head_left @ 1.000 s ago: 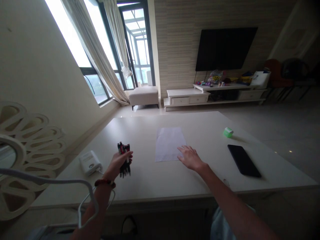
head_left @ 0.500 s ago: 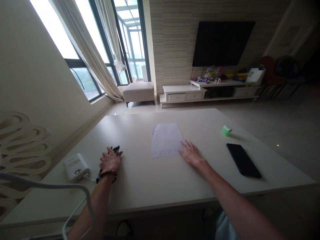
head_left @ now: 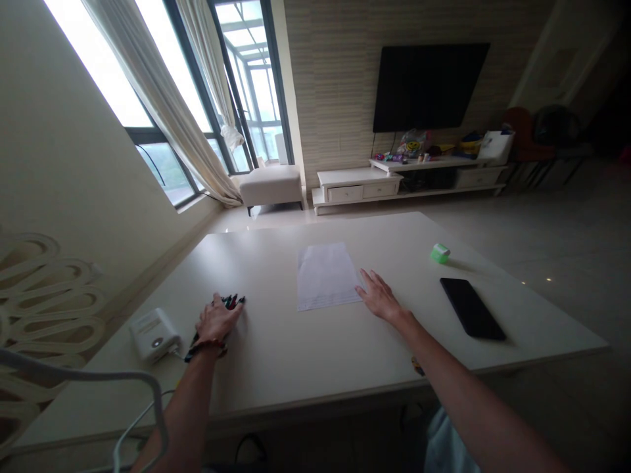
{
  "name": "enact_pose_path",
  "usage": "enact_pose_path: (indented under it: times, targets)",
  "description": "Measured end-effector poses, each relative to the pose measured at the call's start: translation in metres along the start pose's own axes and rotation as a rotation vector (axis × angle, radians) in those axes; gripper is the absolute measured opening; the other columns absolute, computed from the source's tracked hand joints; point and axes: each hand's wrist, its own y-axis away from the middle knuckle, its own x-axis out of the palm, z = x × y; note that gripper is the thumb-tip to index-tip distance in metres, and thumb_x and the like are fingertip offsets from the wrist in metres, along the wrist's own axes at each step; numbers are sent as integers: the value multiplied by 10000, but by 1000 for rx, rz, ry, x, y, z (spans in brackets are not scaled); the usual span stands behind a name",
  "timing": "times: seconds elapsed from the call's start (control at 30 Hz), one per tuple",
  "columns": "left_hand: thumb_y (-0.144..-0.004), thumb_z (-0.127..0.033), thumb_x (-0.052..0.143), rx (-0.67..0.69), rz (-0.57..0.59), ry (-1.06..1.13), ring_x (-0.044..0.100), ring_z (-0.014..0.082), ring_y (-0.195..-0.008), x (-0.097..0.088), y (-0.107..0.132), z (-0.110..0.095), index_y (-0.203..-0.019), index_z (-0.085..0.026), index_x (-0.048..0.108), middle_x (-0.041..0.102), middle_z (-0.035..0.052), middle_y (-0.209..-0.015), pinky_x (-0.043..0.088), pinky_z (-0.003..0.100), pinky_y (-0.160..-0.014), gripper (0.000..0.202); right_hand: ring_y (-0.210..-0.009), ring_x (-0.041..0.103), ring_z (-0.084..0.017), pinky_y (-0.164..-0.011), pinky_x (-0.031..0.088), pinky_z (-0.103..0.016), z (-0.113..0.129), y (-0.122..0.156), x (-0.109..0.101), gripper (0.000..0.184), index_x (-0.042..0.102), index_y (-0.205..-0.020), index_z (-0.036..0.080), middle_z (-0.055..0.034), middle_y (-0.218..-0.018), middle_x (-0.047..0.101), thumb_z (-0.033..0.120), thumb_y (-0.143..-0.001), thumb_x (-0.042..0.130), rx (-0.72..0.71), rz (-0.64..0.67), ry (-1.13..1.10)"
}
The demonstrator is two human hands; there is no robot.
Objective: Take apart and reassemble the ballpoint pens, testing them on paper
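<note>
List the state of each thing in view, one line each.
pens, bundled, lying down
left hand, covering the pens
sheet of paper, lying flat
right hand, open, beside the paper
black smartphone, lying flat
wall-mounted TV, dark
cabinet drawers, shut

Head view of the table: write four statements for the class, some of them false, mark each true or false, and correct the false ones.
1. The left hand is on a bunch of pens. True.
2. The phone lies on the paper. False: it lies apart from the paper, to the right of the right hand.
3. The right hand grips the green object. False: the hand is open, palm down, beside the paper, and the green object lies apart on the table.
4. A white box sits to the left of the left hand. True.
</note>
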Motion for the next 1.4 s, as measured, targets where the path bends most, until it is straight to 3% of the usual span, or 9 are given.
enact_pose_path:
  times: [0.2, 0.47, 0.63, 0.77, 0.9, 1.0, 1.13, 1.23, 1.4]
  targets:
    - [-796, -668, 292, -12, -8, -75, 229, 413, -1329, 12, 18, 9, -1444, -152, 221, 213, 198, -1493, 256, 623, -981, 830, -1353, 265, -278, -1074, 224, -396, -7, 8, -8, 609, 283, -1435, 129, -177, -1462, 307, 429, -908, 347, -33, -63, -34]
    - [-836, -616, 271, -4, -233, -125, 356, 381, -1254, 29, 24, 11, -1408, -164, 306, 364, 211, -1410, 301, 585, -949, 730, -1318, 324, -281, -1047, 272, -403, -16, 11, -9, 595, 332, -1406, 113, -184, -1414, 378, 417, -896, 370, -49, -158, -81]
    - [-832, -614, 306, -16, -241, -69, 265, 389, -1314, 15, 26, 8, -1402, -142, 312, 322, 207, -1444, 278, 594, -966, 740, -1185, 463, -266, -977, 346, -382, -11, 13, -21, 485, 476, -1282, 109, -181, -1269, 526, 367, -881, 389, -132, -323, -190]
    - [-886, -456, 306, 72, -375, -64, 402, 337, -1237, -10, 34, 2, -1262, -142, 484, 469, 180, -1343, 348, 509, -943, 522, -867, 571, -226, -800, 413, -342, -2, 22, -37, 279, 607, -904, 149, -122, -913, 646, 342, -862, 409, -149, -494, -356]
    - [-905, -427, 248, 98, -266, -10, 604, 289, -934, -29, 46, -3, -990, -158, 622, 664, 148, -1000, 446, 372, -764, 469, -511, 408, -130, -533, 330, -275, 4, 30, -49, 323, 419, -572, 205, 17, -526, 463, 400, -822, 483, 29, -615, -689]
    - [-893, -444, 280, 92, -150, -8, 631, 277, -842, -30, 52, -3, -913, -176, 639, 687, 129, -900, 446, 335, -692, 449, -417, 274, -92, -438, 243, -258, -1, 28, -55, 391, 278, -542, 225, 75, -446, 297, 409, -790, 517, 238, -597, -1161]
    - [-814, -427, 457, 107, -72, -41, 630, 288, -885, -18, 51, 3, -928, -211, 652, 688, 113, -921, 454, 336, -714, 312, -351, 153, -75, -382, 171, -248, -20, 21, -63, 399, 125, -583, 225, 107, -398, 150, 294, -792, 457, 499, -466, -1682]
    - [-789, -421, 495, 91, -17, -65, 620, 295, -931, -9, 48, 8, -944, -226, 652, 679, 111, -964, 466, 353, -745, 295, -323, 117, -78, -364, 136, -247, -34, 19, -67, 362, 69, -618, 216, 106, -370, 101, 225, -784, 391, 629, -397, -1814]
    - [-769, -404, 524, 108, -14, -43, 628, 326, -906, -2, 45, 9, -881, -192, 661, 677, 150, -935, 477, 407, -758, 277, -301, 127, -79, -353, 126, -241, -39, 21, -70, 331, 75, -625, 219, 111, -353, 99, 207, -768, 374, 648, -427, -1783]
